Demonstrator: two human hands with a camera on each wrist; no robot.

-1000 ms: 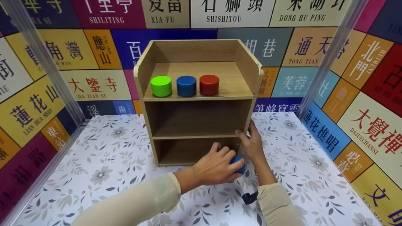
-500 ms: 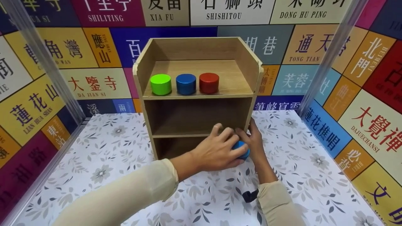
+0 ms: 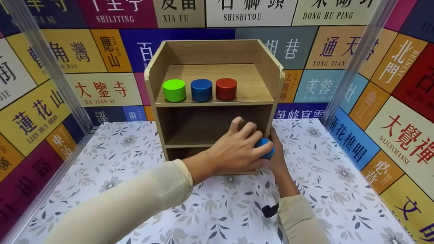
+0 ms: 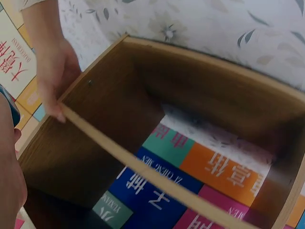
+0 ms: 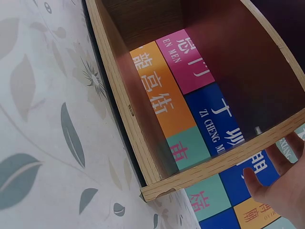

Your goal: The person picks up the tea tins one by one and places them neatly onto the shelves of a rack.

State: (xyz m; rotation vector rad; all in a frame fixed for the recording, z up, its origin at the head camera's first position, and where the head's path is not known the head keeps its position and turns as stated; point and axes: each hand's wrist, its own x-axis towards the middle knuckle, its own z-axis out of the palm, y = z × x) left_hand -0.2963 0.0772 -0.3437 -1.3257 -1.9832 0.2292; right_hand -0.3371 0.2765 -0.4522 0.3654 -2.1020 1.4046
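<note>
In the head view my left hand (image 3: 237, 149) grips a blue cylinder (image 3: 265, 149) between thumb and fingers, in front of the shelf's right side. Only part of that cylinder shows past the fingers. My right hand (image 3: 278, 152) holds the right side panel of the small wooden shelf (image 3: 217, 104). The left wrist view has the right hand (image 4: 57, 76) at the panel's edge, while the left hand (image 4: 9, 167) is cut off at the frame's side. In the right wrist view the right hand (image 5: 281, 191) lies along the outside of the panel.
On the top board stand a green cylinder (image 3: 174, 90), another blue cylinder (image 3: 201, 90) and a red cylinder (image 3: 226, 89). A floral cloth (image 3: 118, 200) covers the table. Walls with coloured lettered panels (image 3: 276, 51) surround it, with clear upright posts at the corners.
My left hand has risen with the blue cylinder, from low by the bottom compartment to the level of the middle one, drifting slightly right. The right hand stays at the side panel.
</note>
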